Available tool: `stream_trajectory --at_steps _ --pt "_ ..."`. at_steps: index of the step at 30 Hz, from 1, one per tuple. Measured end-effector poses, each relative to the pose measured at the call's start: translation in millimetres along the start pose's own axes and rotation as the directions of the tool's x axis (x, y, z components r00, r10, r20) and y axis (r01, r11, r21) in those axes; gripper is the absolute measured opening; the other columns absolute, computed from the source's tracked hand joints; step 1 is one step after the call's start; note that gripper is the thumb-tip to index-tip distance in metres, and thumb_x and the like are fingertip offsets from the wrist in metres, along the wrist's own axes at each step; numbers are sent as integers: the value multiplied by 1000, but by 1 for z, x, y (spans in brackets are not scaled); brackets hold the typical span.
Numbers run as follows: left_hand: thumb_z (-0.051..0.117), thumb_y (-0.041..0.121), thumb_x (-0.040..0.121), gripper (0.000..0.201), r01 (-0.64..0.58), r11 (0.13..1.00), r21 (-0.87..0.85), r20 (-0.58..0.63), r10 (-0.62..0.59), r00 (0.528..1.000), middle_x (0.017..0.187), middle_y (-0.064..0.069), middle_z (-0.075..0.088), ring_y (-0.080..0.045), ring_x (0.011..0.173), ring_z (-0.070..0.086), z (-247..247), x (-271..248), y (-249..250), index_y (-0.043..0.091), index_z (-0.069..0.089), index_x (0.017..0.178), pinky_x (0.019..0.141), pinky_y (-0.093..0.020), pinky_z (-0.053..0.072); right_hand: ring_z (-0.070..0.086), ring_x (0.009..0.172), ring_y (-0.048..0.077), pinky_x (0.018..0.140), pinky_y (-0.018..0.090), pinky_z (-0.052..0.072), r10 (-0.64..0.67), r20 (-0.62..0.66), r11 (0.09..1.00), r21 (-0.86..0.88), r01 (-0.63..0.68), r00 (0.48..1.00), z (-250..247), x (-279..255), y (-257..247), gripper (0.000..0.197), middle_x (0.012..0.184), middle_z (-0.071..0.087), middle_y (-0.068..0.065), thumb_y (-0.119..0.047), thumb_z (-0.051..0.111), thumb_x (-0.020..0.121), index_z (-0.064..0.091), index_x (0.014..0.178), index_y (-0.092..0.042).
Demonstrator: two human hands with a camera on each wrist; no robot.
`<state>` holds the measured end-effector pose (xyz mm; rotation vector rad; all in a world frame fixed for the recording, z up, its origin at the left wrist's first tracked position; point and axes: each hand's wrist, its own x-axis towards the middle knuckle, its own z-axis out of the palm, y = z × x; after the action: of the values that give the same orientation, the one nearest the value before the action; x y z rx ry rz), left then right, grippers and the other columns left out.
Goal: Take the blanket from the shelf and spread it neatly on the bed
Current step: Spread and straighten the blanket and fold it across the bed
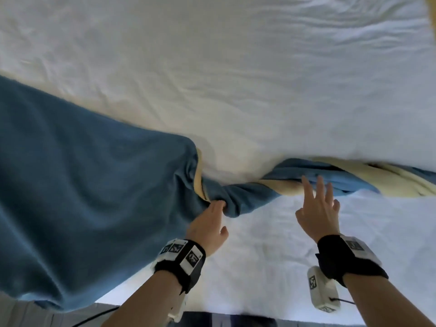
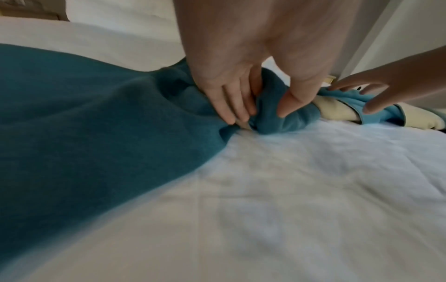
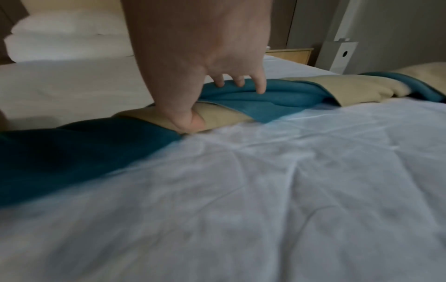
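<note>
Blue blanket (image 1: 77, 175) with cream underside lies on the bed (image 1: 236, 79), spread only on the far-left part; the rest is twisted into a rope running across the white sheet toward the right.

Left hand (image 1: 210, 226) grip: fingers and thumb curled round a bunched fold of the blanket at the twist, pinching it (clear in the left wrist view, thumb (image 2: 293, 99) on one side, fingers (image 2: 231, 103) on the other). Broad flat blue area extends left of this grip and drapes over the near bed edge.

Right hand (image 1: 317, 208) grip: not closed on anything, fingers spread and mostly straight, fingertips touching the twisted blue-and-cream section just right of the left grip. In the right wrist view the fingertips (image 3: 239, 82) rest on top of the blue roll, thumb (image 3: 190, 122) down against the cream side. Beyond this grip, the blanket continues right as a rumpled cream and blue strip.

Both wrists carry black straps with white camera units showing square black-and-white marker tags (image 1: 192, 258); no readable writing or brand on them (patterns only).

Pillows (image 3: 67, 38) are stacked at the bed's far-left end, and a wooden nightstand (image 3: 289, 54) stands behind the bed.
</note>
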<state>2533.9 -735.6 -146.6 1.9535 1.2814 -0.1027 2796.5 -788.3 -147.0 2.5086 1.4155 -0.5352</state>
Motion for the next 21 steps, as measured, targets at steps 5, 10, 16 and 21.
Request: stream_trajectory --at_steps 5,10,16,21 --pt "67 22 77 102 -82 997 -8 -120 81 990 156 -3 13 -22 136 31 17 24 18 24 -4 149 110 -31 30 5 143 43 103 60 33 -46 42 997 -53 48 998 5 26 29 92 159 -1 12 -8 57 79 1 150 -28" --pt "75 21 68 119 23 993 115 -199 0 980 158 -11 -6 -31 141 18 24 65 52 31 -13 146 115 -39 22 17 140 39 105 62 30 -175 64 976 -122 182 982 1 66 48 92 157 11 11 -15 59 80 0 149 -28" --pt "62 9 78 89 226 829 512 -272 -93 958 158 -18 -6 -31 146 10 26 99 73 27 11 148 117 -49 15 47 122 40 94 56 42 -407 -70 905 -166 391 911 -10 98 80 63 142 44 17 5 47 84 36 143 -15" --pt "52 15 87 50 278 746 605 -257 -148 955 157 -13 9 -28 145 11 14 111 95 29 38 133 116 -52 11 59 93 37 72 42 46 -403 -26 912 76 404 915 -37 121 107 26 101 62 15 0 49 84 57 108 -5"
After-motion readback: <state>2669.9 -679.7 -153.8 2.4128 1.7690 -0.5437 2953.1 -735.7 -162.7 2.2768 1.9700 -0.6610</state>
